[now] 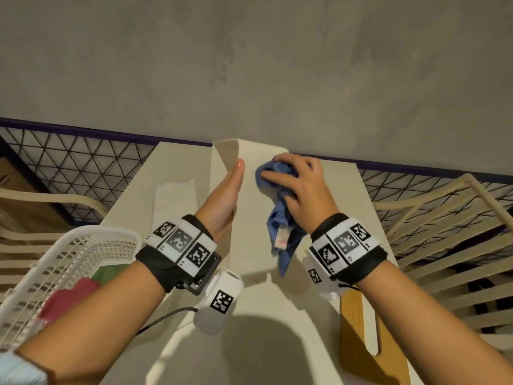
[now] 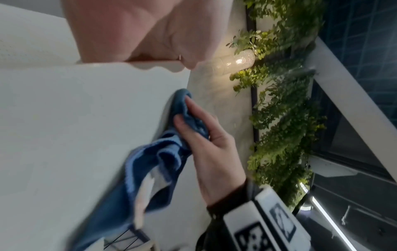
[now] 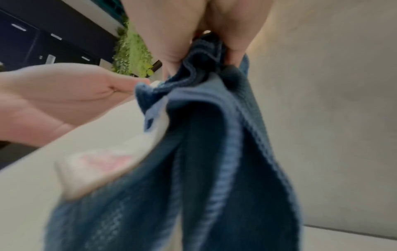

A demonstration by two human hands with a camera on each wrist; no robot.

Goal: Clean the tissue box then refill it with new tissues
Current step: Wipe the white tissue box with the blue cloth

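Fingers of your right hand [image 1: 298,187] bunch the blue woven cloth [image 1: 279,218] on the cream tissue box [image 1: 249,218]; your left hand [image 1: 224,195] braces its side flat, its fingertips hidden.

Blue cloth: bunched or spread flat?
Bunched. The right hand grips the blue cloth crumpled against the tissue box, and a loose tail with its label hangs below the grip.

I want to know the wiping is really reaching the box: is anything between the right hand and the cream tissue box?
Only the crumpled blue cloth, which the right hand presses against the cream tissue box. The left hand braces the box's other side.
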